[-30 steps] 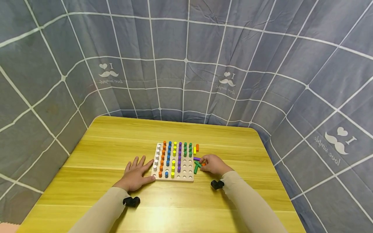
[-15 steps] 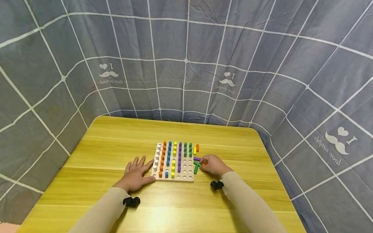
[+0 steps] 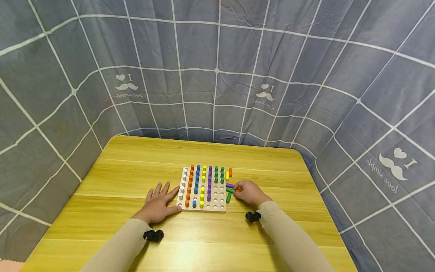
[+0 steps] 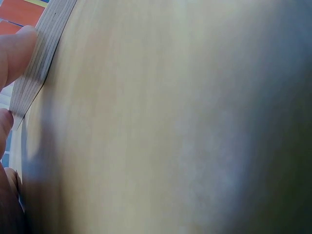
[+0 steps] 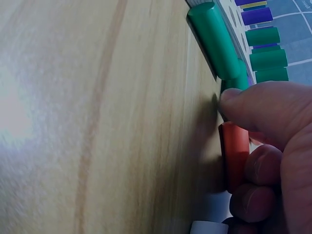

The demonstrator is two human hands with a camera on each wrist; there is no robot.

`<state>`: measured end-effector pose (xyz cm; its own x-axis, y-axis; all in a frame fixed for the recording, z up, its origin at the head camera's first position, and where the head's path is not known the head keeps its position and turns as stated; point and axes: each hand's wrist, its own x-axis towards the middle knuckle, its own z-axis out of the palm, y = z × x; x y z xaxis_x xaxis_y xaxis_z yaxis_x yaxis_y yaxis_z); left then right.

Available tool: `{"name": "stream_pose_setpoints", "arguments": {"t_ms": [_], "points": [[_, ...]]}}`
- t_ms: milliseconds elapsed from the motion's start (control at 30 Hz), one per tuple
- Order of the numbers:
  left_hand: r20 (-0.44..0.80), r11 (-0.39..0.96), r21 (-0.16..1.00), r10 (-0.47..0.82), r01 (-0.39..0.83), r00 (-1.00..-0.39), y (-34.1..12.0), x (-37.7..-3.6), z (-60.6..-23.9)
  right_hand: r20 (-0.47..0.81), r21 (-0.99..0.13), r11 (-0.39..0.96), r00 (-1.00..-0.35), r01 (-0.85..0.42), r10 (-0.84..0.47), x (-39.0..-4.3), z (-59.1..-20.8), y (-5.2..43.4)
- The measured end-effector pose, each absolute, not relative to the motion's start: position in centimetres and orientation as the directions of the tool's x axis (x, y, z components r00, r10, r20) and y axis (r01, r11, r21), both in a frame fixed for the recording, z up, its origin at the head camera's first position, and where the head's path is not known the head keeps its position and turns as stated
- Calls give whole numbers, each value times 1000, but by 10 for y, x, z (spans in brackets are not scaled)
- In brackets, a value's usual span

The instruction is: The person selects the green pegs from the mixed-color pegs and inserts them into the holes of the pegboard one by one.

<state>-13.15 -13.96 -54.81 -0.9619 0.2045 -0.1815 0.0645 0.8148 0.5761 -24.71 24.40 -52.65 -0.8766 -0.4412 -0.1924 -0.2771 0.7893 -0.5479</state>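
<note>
Right grip pinching round green peg — partly hiding behind thumb; left grip lying flat, released, touching layered-edge pegboard on woodgrain desk.

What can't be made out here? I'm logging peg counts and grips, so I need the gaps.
- Right hand: head view hides the pegs beneath it.
- Orange peg: right wrist view, fingers cover its far end.
- Pegboard: left wrist view shows only its blurred edge.
- Peg counts: too small, head view.

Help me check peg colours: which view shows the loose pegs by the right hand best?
The right wrist view: the loose pegs, green and orange, fill it. The head view shows them tiny; the left wrist view shows none.
</note>
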Motion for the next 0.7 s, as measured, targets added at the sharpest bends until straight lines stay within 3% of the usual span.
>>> {"name": "stream_pose_setpoints", "arguments": {"t_ms": [700], "points": [[-149, 799, 595, 210, 82, -966, -140, -130, -550, -157, -659, 730, -915, -183, -371, -246, -519, 242]]}}
